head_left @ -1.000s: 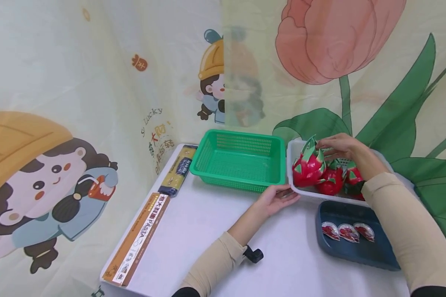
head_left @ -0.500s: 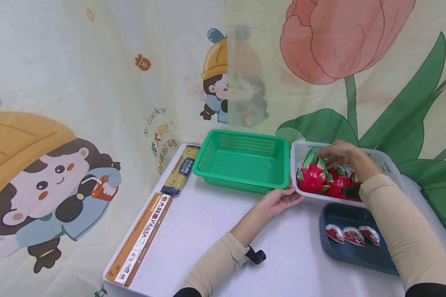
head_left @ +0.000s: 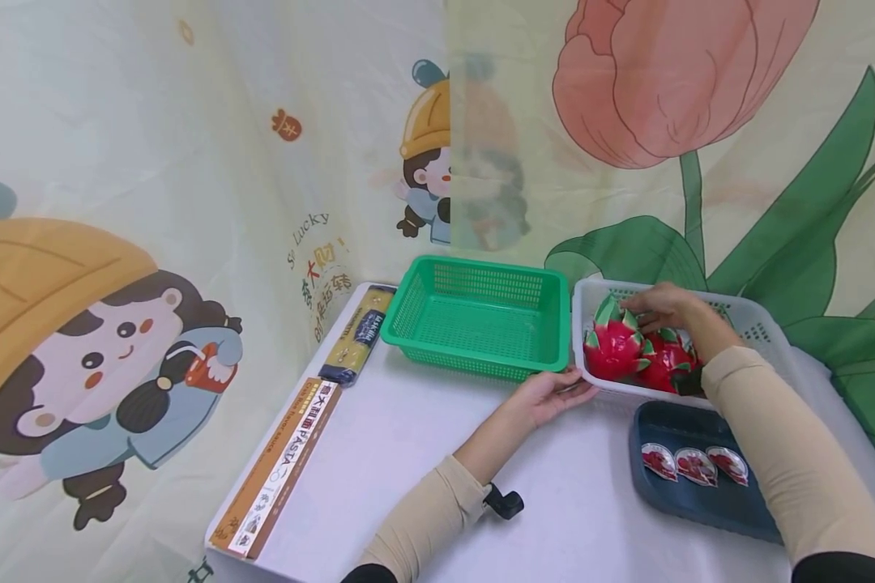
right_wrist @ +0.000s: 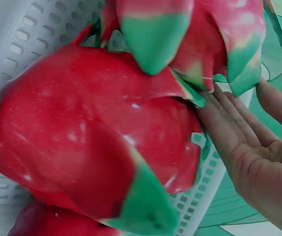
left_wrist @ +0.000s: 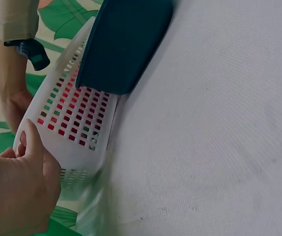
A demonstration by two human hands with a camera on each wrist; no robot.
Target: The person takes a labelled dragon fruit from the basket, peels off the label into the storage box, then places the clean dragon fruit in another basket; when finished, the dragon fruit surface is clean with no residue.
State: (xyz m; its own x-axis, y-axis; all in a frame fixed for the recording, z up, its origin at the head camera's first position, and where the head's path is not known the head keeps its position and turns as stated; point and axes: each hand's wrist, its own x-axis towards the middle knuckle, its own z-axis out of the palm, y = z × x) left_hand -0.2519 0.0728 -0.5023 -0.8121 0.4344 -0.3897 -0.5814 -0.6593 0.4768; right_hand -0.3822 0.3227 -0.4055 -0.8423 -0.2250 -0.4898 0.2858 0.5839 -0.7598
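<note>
At the right of the head view, a white perforated basket (head_left: 760, 328) holds red dragon fruits with green-tipped scales. One dragon fruit (head_left: 614, 353) sits at its left end, with another dragon fruit (head_left: 667, 366) beside it. My left hand (head_left: 554, 394) grips the basket's near left corner; in the left wrist view its thumb lies on the white wall (left_wrist: 72, 150). Over the fruits reaches my right hand (head_left: 663, 306). In the right wrist view its long fingers (right_wrist: 229, 123) extend fairly straight under the scales of the upper dragon fruit (right_wrist: 200, 44), the fingertips partly hidden.
Left of the white basket stands a green perforated basket (head_left: 481, 324). A dark blue tray (head_left: 700, 506) with several round fruit-picture stickers (head_left: 696, 467) is in front. Along the table's left edge lie a pasta packet (head_left: 357, 336) and a long pasta box (head_left: 275, 470).
My right hand has lowered slightly into the white basket, closer to the dragon fruits. The left hand keeps its place on the basket corner. The head view has shifted slightly.
</note>
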